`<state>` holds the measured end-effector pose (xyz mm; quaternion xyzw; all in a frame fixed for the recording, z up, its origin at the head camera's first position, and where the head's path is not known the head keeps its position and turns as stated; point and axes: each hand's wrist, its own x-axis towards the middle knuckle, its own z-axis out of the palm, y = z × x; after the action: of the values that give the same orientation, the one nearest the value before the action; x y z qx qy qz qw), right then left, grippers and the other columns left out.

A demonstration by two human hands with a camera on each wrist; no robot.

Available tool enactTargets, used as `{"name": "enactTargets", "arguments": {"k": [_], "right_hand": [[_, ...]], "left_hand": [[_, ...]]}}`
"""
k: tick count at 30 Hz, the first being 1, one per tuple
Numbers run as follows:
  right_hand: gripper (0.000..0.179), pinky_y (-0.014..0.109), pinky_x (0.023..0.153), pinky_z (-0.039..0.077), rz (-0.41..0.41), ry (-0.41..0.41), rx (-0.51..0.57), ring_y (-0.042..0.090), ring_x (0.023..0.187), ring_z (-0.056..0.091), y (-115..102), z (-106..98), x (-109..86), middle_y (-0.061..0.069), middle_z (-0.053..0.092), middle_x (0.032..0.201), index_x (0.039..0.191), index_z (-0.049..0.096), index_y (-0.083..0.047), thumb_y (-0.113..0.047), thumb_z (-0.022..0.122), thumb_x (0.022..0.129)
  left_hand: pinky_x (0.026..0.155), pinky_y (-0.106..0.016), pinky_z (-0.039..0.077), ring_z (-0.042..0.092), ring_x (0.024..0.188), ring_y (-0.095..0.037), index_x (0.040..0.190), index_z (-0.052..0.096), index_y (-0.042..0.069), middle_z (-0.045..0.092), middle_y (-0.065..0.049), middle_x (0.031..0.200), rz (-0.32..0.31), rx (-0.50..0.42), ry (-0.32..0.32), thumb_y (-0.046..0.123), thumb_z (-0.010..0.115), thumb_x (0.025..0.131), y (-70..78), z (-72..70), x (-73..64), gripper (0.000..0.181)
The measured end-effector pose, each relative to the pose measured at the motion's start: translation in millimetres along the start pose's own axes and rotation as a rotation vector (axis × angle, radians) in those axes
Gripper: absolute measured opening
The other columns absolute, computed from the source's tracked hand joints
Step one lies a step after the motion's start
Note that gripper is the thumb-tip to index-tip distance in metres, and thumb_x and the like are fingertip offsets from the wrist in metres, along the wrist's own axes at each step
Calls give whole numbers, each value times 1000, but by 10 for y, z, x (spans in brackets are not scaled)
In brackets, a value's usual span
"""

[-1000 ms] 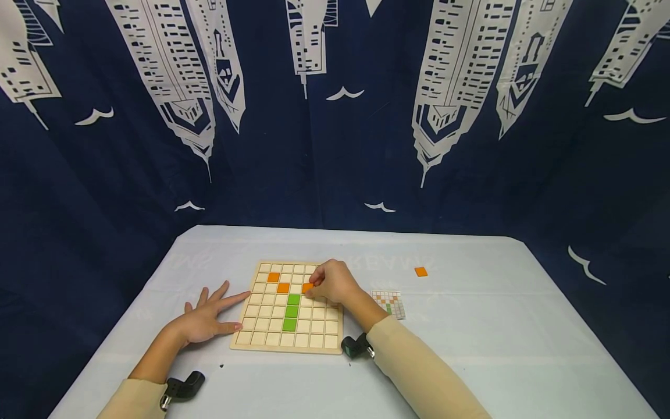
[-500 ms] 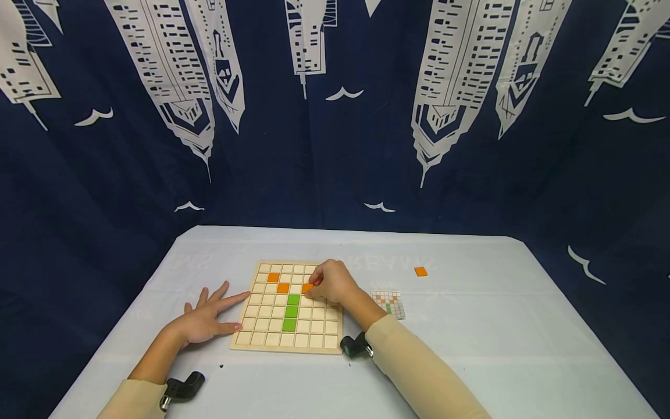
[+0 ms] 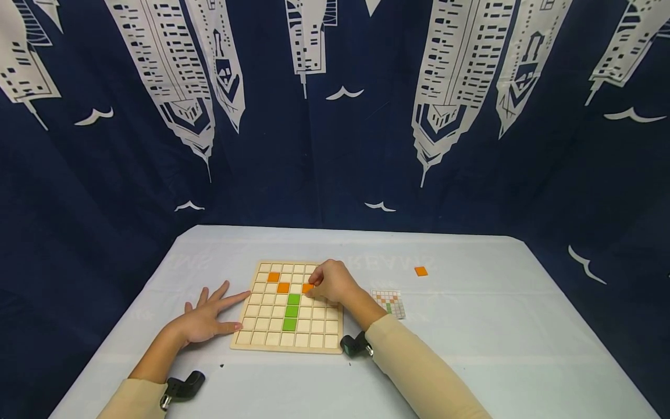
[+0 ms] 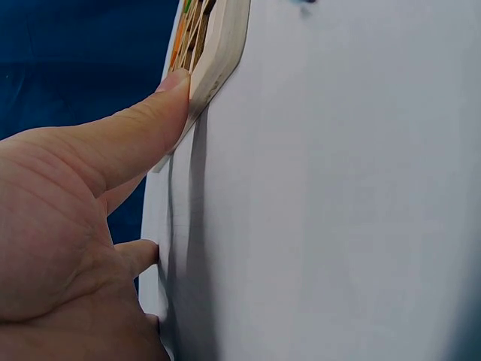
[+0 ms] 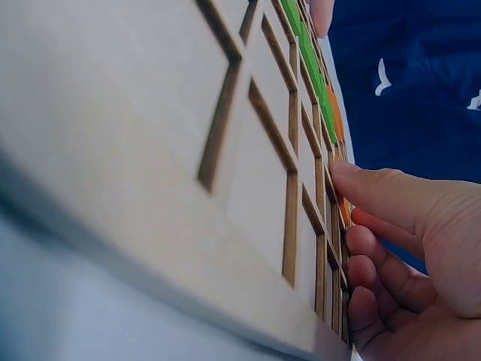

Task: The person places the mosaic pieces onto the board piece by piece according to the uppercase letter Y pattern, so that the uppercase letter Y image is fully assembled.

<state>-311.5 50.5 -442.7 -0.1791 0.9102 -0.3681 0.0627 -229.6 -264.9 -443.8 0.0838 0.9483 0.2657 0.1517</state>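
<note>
A wooden grid board lies on the white table. Two orange square tiles and a column of three green tiles sit in its cells. My right hand pinches another orange tile between thumb and index finger, at a cell in the upper middle of the board. Its other fingers curl over the grid in the right wrist view. My left hand lies with fingers spread at the board's left side. In the left wrist view the thumb rests on the board's rim.
One loose orange tile lies on the table at the back right. A small pattern card with a printed coloured grid lies right of the board, partly behind my right wrist. A dark printed cloth hangs behind the table.
</note>
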Motion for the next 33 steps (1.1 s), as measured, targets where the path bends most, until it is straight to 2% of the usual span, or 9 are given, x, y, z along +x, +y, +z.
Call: {"name": "enactTargets", "arguments": {"k": [11, 19, 33], "right_hand": [[20, 20, 68, 51, -15, -2, 29, 8, 74, 59, 52, 1, 10, -2, 72, 80, 93, 81, -8, -14, 91, 77], [21, 22, 68, 52, -17, 44, 82, 8, 75, 61, 108, -91, -54, -2, 74, 82, 94, 81, -7, -16, 91, 78], [21, 23, 67, 49, -47, 123, 127, 10, 75, 58, 331, -265, -218, 1, 74, 87, 96, 82, -8, -16, 90, 78]], "left_hand": [[104, -88, -12, -15, 148, -66, 155, 45, 29, 3, -30, 169, -10, -4, -6, 53, 78, 83, -1, 8, 14, 83], [103, -89, -11, -14, 148, -66, 155, 45, 29, 4, -30, 169, -8, 8, -1, 54, 78, 82, -19, 21, 44, 84], [103, -89, -11, -14, 147, -67, 155, 45, 28, 4, -31, 169, -6, -4, -1, 53, 79, 82, -18, 11, 27, 84]]}}
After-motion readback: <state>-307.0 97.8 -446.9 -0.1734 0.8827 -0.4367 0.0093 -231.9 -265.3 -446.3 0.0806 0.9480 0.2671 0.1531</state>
